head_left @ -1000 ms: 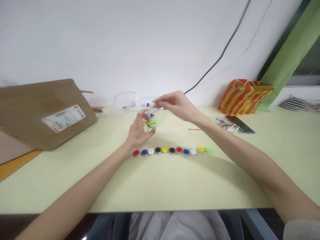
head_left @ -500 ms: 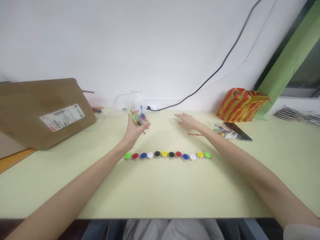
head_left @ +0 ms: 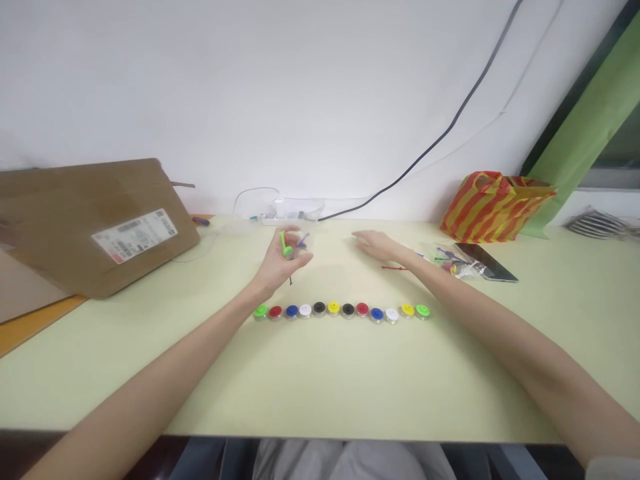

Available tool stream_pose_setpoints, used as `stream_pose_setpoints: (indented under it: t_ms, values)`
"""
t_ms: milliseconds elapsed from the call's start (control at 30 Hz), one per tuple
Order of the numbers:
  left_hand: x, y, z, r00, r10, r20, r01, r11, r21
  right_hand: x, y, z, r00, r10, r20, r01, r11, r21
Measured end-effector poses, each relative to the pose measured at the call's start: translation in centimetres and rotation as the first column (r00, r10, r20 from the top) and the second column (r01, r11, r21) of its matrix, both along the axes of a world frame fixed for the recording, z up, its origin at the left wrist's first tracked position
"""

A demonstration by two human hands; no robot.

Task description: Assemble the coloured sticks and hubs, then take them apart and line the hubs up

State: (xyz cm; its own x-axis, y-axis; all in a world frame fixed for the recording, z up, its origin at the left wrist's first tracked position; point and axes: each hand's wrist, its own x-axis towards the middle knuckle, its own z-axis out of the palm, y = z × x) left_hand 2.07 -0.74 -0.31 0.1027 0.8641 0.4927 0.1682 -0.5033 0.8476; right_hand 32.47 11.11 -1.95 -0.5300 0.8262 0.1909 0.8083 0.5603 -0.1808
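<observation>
My left hand (head_left: 281, 265) is raised over the table's far middle. Its fingers are curled round small coloured plastic pieces: a bright green one (head_left: 287, 251) with a thin stem and a disc, and a blue one (head_left: 303, 242). A dark thin tip pokes out below the hand. Something clear shows behind these pieces. Stretched flat with fingers out, my right hand (head_left: 376, 245) is low over the table and holds nothing visible. A thin red stick (head_left: 394, 268) lies by its wrist. Nearer me runs a row of small round pieces (head_left: 333, 308) with coloured tops and clear bases.
A large cardboard box (head_left: 100, 230) stands at the left. On the right are a clear bag of coloured pieces (head_left: 453, 259), a dark tablet-like slab (head_left: 487, 263) and a striped red-yellow bag (head_left: 493, 210). A black cable (head_left: 425, 152) hangs along the wall.
My left hand has turned, so the green piece now faces me more clearly. The right hand stays stretched out in nearly the same place. The whole view has shifted slightly.
</observation>
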Motion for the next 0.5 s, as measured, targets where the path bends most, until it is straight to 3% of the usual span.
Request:
stream_pose_setpoints:
  t_ms: [100,200,300,400,500]
  values:
    - [0.0,-0.1,0.1,0.999,0.032,-0.028,-0.033,0.999,-0.024,-0.8,-0.7,0.8,0.995,0.073,-0.07,-0.071,0.997,0.028]
    - [0.0,-0.2,0.3,0.993,0.075,-0.086,-0.079,0.996,-0.038,-2.0,-1.3,1.3,0.991,0.133,-0.021,-0.133,0.991,0.031]
    - [0.0,-0.2,0.4,0.98,0.123,-0.158,-0.122,0.992,0.019,-3.0,-2.0,2.3,0.986,0.165,-0.032,-0.164,0.986,0.04]
    - [-0.1,-0.2,0.2,0.965,0.147,-0.217,-0.124,0.986,0.113,-3.4,-2.9,4.3,0.928,0.202,-0.314,-0.169,0.977,0.13]
    - [0.0,-0.2,-0.3,0.941,0.169,-0.294,-0.126,0.979,0.158,-3.8,-4.1,7.2,0.721,0.242,-0.649,-0.102,0.964,0.247]
